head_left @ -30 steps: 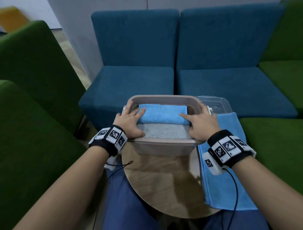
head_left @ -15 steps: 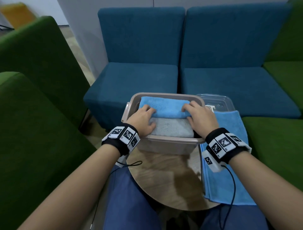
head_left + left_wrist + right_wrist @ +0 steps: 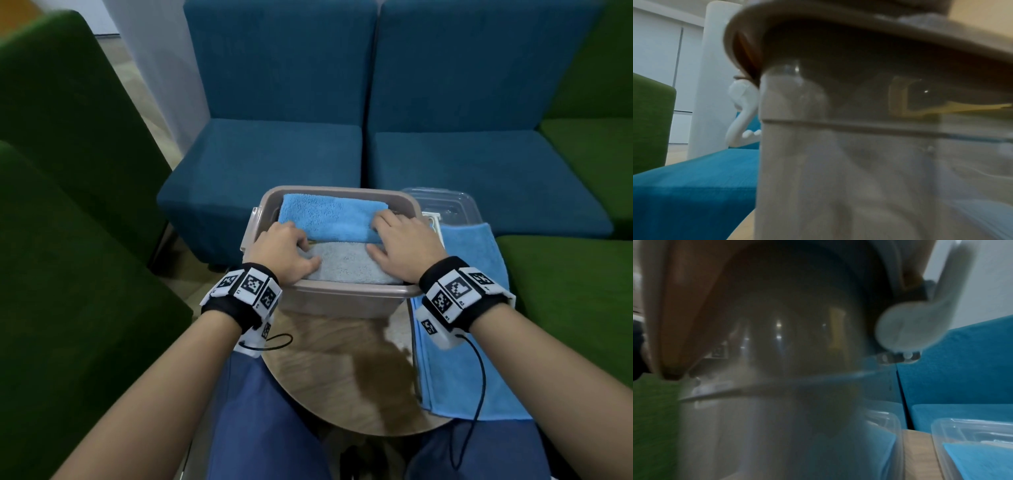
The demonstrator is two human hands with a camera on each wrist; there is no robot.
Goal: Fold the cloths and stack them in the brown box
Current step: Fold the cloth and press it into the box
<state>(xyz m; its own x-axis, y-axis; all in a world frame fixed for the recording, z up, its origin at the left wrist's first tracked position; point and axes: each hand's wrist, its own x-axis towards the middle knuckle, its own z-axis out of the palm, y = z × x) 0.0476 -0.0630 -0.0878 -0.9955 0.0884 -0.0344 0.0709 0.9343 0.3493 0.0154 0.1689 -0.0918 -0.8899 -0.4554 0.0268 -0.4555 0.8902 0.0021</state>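
Round wooden surface (image 3: 342,370), blue chairs (image 3: 274,164) behind; brown box (image 3: 342,291) at its 12 o'clock edge, clear lid (image 3: 442,205) at 1 o'clock, spare blue cloth (image 3: 452,377) flat at 3 o'clock. In the box: folded blue cloth (image 3: 329,219) in the far half, grey cloth (image 3: 349,263) in the near half, touching. Left hand (image 3: 281,250) at the box's 9 o'clock end, fingers curled into the seam between them, grip or press cannot be told; right hand (image 3: 400,243) at the 3 o'clock end, fingers loosely spread on the folded blue cloth, thumb on grey, holding nothing.

A clear plastic lid (image 3: 442,205) lies at the far right edge of the round wooden table (image 3: 335,377), two teal fabric armchairs (image 3: 274,154) beyond, green fabric armchairs (image 3: 68,240) flanking.
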